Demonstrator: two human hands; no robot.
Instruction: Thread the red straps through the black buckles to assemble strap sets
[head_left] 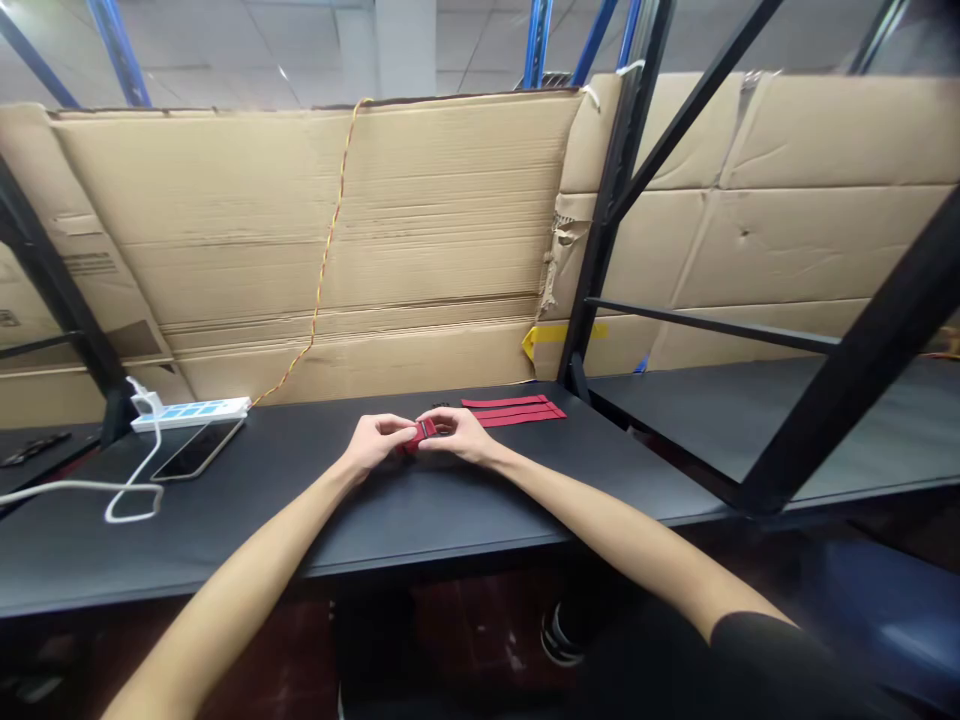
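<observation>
left hand (373, 443) and right hand (459, 435) pinch one folded red strap (421, 433) between fingertips — long axis sideways — beside three flat red strips (514, 410), lying left to right.

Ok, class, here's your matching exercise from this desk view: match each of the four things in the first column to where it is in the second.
Things:
1. smartphone
2. white power strip
3. twisted yellow-red wire
4. small red band

Places:
A. pinched between left hand and right hand
B. running up the cardboard
C. lying flat on the desk
D. at the desk's back edge

Pairs: 1-C, 2-D, 3-B, 4-A
</observation>
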